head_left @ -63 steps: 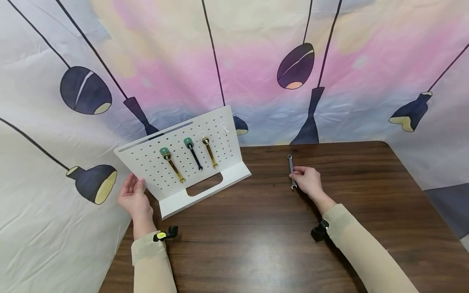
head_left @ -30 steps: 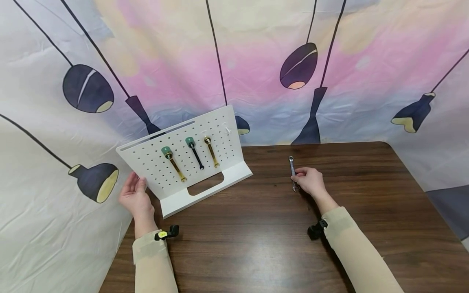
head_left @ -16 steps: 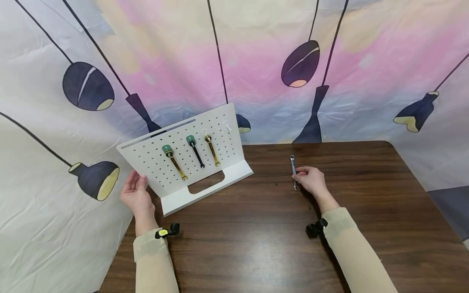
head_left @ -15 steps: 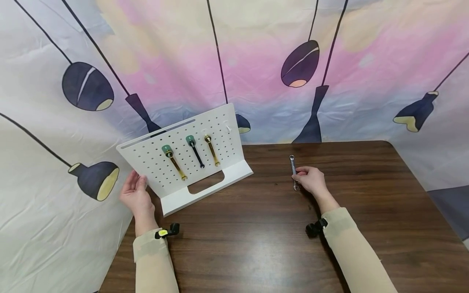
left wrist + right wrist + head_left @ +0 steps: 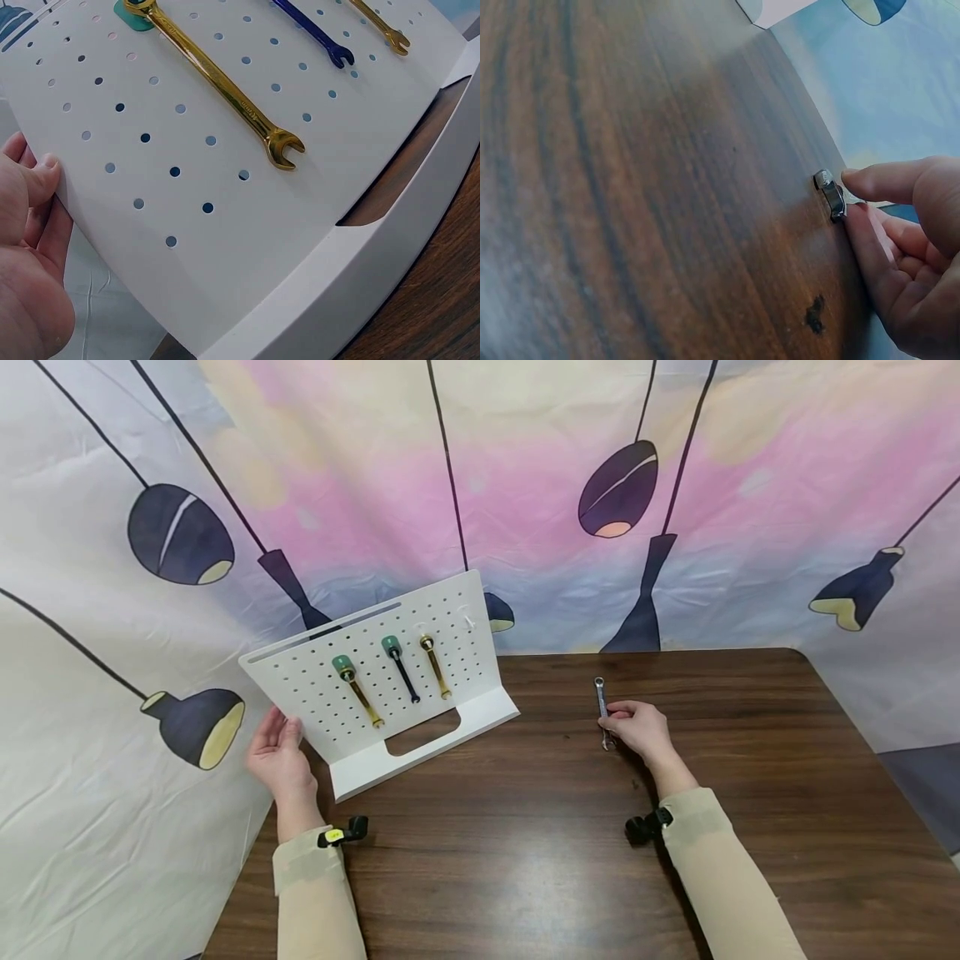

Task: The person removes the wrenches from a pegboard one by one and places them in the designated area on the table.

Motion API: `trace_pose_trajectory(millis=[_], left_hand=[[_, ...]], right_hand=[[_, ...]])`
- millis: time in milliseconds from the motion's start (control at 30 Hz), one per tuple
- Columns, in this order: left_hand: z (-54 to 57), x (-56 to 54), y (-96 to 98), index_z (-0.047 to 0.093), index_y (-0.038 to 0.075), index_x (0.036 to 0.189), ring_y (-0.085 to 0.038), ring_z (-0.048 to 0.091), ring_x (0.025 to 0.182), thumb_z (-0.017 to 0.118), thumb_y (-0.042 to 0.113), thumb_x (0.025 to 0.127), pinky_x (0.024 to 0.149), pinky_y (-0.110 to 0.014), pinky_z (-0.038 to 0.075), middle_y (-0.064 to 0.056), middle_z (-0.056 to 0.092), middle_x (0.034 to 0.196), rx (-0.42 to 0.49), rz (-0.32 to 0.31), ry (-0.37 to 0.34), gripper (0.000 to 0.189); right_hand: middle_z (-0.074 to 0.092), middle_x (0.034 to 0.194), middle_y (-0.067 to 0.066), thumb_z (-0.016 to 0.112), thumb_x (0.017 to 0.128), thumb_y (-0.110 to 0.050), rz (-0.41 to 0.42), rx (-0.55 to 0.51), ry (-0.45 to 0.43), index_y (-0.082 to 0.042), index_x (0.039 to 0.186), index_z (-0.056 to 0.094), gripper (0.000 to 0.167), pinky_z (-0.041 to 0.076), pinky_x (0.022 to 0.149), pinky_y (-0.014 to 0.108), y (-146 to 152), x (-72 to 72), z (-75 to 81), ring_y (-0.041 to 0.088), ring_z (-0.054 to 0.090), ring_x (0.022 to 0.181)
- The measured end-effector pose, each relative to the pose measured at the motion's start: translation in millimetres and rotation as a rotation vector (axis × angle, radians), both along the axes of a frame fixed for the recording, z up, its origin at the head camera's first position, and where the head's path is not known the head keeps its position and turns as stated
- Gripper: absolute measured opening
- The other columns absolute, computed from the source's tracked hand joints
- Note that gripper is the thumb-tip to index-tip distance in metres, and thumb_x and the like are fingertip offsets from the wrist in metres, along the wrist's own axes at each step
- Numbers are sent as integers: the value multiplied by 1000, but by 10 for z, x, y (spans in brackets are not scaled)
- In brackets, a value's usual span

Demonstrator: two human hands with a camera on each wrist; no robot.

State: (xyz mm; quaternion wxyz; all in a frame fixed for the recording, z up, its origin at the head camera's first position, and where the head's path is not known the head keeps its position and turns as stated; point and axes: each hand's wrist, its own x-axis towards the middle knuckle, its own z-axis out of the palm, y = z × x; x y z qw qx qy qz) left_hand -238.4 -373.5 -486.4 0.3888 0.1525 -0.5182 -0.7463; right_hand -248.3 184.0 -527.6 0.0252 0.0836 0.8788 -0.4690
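A white pegboard stand [image 5: 315, 710] leans back on the left of the table, with my left hand [image 5: 281, 764] pinching its left edge, thumb in front and fingers behind. Three wrenches hang on it: a gold wrench [image 5: 362, 700] and a dark blue wrench [image 5: 403, 675] under green caps, and another gold wrench [image 5: 436, 670] further right. To the right of these a small clear hook [image 5: 468, 622] carries nothing. My right hand [image 5: 637, 727] pinches a silver combination wrench [image 5: 601, 700] between thumb and fingers, low at the table. Its open end [image 5: 832, 199] faces the right wrist camera.
The brown wooden table [image 5: 525, 827] spreads in front of and between both arms. A printed curtain [image 5: 540, 568] hangs close behind the table and along its left side. A dark mark [image 5: 815, 313] shows on the wood near my right hand.
My right forearm has swung slightly inward and the silver wrench has turned a little in the fingers. The left hand stays on the board's edge; the whole view has shifted slightly.
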Motion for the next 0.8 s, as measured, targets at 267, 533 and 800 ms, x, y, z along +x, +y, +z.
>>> trace_pose_trajectory(millis=[267,533,800], left_hand=[[9,8,-6,80,3,122,-18,74,103,81,-4,92,91,-24,58,-9,79,112,-12,16,-7,31],[13,-10,31,80,3,121,-18,72,103,81,-4,92,92,-24,58,-7,79,110,-20,13,-7,31],[11,5,10,80,3,121,-18,72,103,82,-3,91,93,-25,57,-7,78,109,2,4,-3,31]], right_hand=[[75,122,20,76,100,-28,10,-70,-14,1,139,68,48,57,87,38,0,27,33,31,73,105],[61,140,29,70,105,-19,50,-340,-42,7,152,52,57,58,86,20,96,92,29,6,70,100],[43,159,32,63,111,-20,132,-556,-112,4,164,32,66,53,105,28,188,122,80,5,65,117]])
